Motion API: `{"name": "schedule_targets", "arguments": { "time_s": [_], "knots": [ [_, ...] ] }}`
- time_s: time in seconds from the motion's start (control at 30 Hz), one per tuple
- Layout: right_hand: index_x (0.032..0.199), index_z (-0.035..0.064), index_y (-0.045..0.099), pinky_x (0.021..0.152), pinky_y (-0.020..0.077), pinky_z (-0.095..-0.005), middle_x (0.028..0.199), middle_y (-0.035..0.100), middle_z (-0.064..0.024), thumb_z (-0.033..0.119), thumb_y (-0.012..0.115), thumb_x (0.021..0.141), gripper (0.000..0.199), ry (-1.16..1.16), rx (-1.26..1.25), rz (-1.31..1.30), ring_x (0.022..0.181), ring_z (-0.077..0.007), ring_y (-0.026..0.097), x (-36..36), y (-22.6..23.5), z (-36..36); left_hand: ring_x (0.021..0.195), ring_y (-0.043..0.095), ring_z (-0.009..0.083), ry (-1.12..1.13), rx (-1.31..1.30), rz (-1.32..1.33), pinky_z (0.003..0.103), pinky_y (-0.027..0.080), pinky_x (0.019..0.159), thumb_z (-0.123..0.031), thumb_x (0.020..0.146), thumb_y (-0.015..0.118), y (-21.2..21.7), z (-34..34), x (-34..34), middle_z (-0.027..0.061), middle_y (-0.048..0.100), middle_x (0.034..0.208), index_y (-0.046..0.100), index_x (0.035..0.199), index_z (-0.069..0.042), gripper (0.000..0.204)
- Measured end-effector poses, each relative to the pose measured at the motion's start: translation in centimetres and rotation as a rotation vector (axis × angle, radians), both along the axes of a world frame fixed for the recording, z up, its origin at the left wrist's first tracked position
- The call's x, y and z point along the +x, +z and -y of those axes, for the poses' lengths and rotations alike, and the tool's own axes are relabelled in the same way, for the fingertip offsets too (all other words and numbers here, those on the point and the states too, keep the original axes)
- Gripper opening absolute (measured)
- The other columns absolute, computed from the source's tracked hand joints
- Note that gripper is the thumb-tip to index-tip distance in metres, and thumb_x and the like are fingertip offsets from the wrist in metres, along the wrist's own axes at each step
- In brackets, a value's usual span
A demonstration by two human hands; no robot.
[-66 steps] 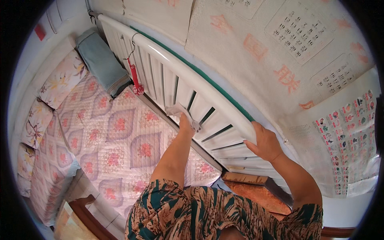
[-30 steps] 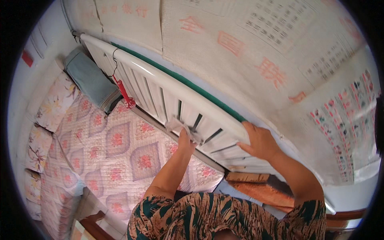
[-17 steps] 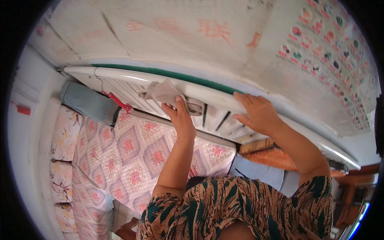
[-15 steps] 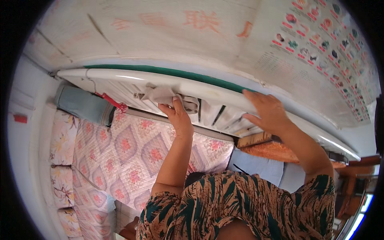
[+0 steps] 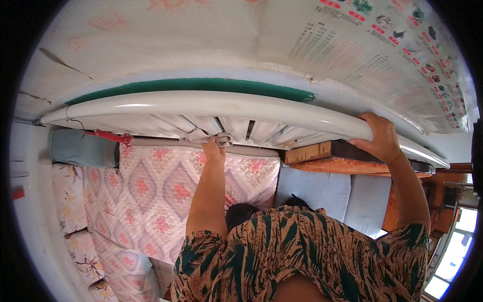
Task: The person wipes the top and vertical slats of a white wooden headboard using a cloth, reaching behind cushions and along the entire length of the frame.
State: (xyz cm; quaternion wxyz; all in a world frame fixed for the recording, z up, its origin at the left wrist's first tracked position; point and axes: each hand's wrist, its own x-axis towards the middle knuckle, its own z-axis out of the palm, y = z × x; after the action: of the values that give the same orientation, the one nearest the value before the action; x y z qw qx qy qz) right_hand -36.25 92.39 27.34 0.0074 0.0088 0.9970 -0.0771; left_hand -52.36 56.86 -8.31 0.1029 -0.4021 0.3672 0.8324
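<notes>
A long white radiator (image 5: pixel 236 104) with a rounded top tube and upright columns runs along the wall. My left hand (image 5: pixel 214 149) is closed on a crumpled grey-beige cloth (image 5: pixel 224 139) and presses it against the columns below the tube. Part of the cloth is hidden behind the fingers and columns. Farther right, my right hand (image 5: pixel 382 137) grips the top tube, its fingers over the upper side and its thumb underneath.
A bed with a pink floral quilt (image 5: pixel 146 194) lies below the radiator. Blue-grey cushions (image 5: pixel 322 189) and an orange-brown padded edge (image 5: pixel 332 165) are to its right. A red cord (image 5: pixel 108 136) hangs near folded denim (image 5: pixel 83 148). Papers (image 5: pixel 347 65) cover the wall.
My left hand has taken the cloth from the top tube's lower edge down to the columns. My right hand has slid right along the tube and closed round it. The view has shifted.
</notes>
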Motion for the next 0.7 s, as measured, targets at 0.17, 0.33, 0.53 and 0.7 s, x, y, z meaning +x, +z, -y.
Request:
{"name": "schedule_targets", "arguments": {
  "time_s": [0.17,0.33,0.53,0.7],
  "knots": [
    [0.099,0.0009,0.061,0.071,0.0496,-0.0415,0.085,0.065,-0.0178,0.040,0.084,0.063,0.058,-0.061,-0.050,0.179,0.077,-0.0346,0.064,-0.1,0.9,-0.7,0.068,0.048,0.0152,-0.062,0.081,0.047,0.044,0.051,0.067,-0.004,0.090,0.047,-5.2,-1.6,1.1,0.0009,0.048,0.076,0.047,0.097,-0.012,0.010],
    [0.089,-0.0023,0.062,0.065,0.0497,-0.0386,0.080,0.064,-0.0178,0.037,0.084,0.059,0.054,-0.048,-0.230,0.384,0.068,-0.0297,0.063,-2.4,1.9,-0.4,0.094,0.057,0.0226,-0.073,0.217,0.109,0.054,0.048,0.081,-0.009,0.092,0.048,-9.7,-3.3,2.9,0.0029,0.057,0.103,0.048,0.115,-0.014,0.023],
    [0.088,-0.0021,0.063,0.067,0.0496,-0.0383,0.078,0.063,-0.0171,0.037,0.085,0.060,0.053,-0.052,-0.211,0.354,0.071,-0.0310,0.063,-1.8,2.2,-0.2,0.128,0.043,0.0224,-0.135,-0.035,0.238,0.050,0.041,0.092,-0.018,0.093,0.048,-8.3,-7.5,4.2,-0.0067,0.040,0.142,0.029,0.141,-0.034,0.054],
    [0.090,-0.0012,0.063,0.068,0.0494,-0.0406,0.079,0.063,-0.0178,0.039,0.083,0.062,0.053,0.041,-0.177,0.245,0.072,-0.0354,0.062,-1.7,1.8,0.0,0.114,0.056,0.0205,-0.060,-0.012,0.227,0.045,0.051,0.089,-0.020,0.096,0.052,-8.0,-8.4,4.6,0.0028,0.054,0.130,0.043,0.135,-0.019,0.040]
  ]
}}
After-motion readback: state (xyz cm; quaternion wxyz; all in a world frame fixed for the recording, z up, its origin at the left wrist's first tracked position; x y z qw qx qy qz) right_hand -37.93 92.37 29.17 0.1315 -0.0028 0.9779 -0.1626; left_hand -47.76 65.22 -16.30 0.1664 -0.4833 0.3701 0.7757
